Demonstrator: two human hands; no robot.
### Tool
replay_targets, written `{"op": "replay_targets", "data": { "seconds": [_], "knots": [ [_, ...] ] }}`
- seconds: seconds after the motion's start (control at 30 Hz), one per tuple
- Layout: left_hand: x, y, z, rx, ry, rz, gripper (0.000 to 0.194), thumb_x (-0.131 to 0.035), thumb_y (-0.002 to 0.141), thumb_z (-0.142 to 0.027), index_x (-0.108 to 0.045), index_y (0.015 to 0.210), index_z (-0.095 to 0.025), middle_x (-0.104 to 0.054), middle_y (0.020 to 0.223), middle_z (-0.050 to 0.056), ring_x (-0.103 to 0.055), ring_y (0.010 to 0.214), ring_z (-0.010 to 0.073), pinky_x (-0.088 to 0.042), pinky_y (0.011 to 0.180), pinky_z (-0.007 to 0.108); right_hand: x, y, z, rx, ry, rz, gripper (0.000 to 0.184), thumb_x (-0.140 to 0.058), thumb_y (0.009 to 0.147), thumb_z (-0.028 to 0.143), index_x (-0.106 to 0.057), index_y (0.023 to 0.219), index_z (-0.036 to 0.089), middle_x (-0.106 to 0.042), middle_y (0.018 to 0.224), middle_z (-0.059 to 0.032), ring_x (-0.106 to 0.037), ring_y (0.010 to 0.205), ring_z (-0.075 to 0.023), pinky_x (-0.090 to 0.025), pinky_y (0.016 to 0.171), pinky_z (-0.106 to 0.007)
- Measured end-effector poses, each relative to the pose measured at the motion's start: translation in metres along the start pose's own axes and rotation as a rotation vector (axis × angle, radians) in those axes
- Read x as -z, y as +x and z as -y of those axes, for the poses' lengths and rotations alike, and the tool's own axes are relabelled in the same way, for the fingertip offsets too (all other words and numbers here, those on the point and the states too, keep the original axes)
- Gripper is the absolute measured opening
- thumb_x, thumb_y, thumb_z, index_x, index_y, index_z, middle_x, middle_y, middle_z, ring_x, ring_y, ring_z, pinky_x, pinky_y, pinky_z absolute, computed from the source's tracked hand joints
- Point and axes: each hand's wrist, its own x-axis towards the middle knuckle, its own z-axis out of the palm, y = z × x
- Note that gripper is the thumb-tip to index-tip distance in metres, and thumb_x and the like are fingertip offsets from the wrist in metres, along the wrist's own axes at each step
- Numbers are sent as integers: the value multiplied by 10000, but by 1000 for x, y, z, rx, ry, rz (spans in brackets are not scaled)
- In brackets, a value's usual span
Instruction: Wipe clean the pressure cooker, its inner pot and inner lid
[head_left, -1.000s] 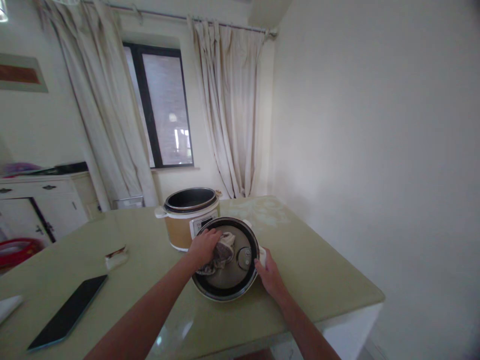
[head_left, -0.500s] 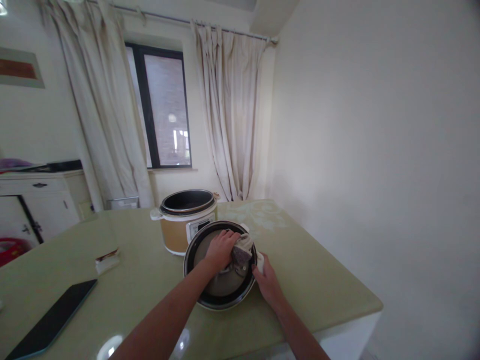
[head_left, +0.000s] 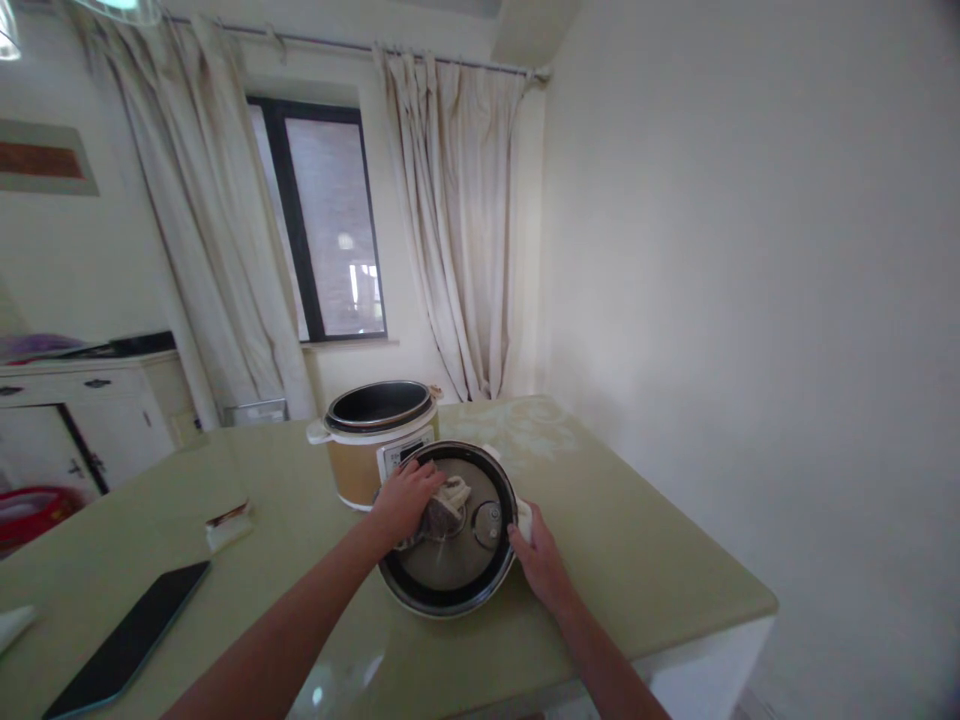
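Tilted up on the table, the pressure cooker lid (head_left: 465, 572) shows me its metal underside and dark sealing ring. My right hand (head_left: 541, 560) grips the lid's right edge at a white handle. In my left hand (head_left: 409, 500) is a crumpled grey and white cloth (head_left: 448, 505), pressed against the left part of the lid's inside. The fingers bend over the cloth. Just behind the lid stands the electric pressure cooker (head_left: 356, 468), gold and white with a dark inner pot, its top uncovered. The lid hides part of its control panel.
A dark flat slab (head_left: 131, 635) lies on the green table (head_left: 300, 560) at the left, near a small white packet (head_left: 229, 525). A white object (head_left: 13, 625) sits at the far left edge. The table's right edge runs beside a wall (head_left: 712, 300).
My left hand has moved the cloth leftward across the lid's inside, uncovering the round valve part at the right. My right hand keeps its hold on the edge. The view has shifted slightly.
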Motion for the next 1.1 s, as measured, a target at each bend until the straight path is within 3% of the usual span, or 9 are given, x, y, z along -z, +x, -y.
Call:
{"op": "replay_targets", "data": {
  "seconds": [0.23,0.4,0.7,0.93,1.1],
  "knots": [
    [4,-18,-4,-74,-46,172,537,-699,773,-144,-679,1294,-275,-720,1258,111,-633,1227,358,-534,976,477,0,0,3,14,-13,0,577,-634,888,549,-608,1326,174,-776,1166,-124,-718,1064,-327,-574,965,-446],
    [-3,-26,-22,-193,-77,222,418,-718,782,-190,-709,1192,-272,-727,1225,117,-656,1209,340,-541,996,467,-2,1,-1,-3,-3,-8,593,-627,884,572,-595,1322,173,-774,1149,-127,-712,1051,-328,-569,959,-453],
    [-6,-20,-55,-322,-126,174,451,-700,782,-142,-701,1204,-299,-720,1193,90,-631,1204,336,-547,987,466,0,0,1,0,-14,-29,544,-632,865,528,-619,1272,167,-777,1105,-113,-697,1046,-321,-557,954,-456],
    [-14,-23,-63,-258,-244,93,477,-650,867,-189,-667,1318,-346,-695,1273,76,-589,1240,298,-492,1075,450,-1,1,5,13,-14,-33,520,-635,854,484,-620,1267,169,-778,1106,-112,-699,1025,-320,-561,952,-452],
    [-14,-22,-56,-285,-204,149,571,-700,786,-143,-663,1320,-338,-678,1319,81,-583,1271,322,-527,1045,468,1,-1,4,3,-5,-23,551,-652,864,532,-622,1280,171,-777,1106,-113,-697,1028,-330,-559,944,-456]
  ]
}}
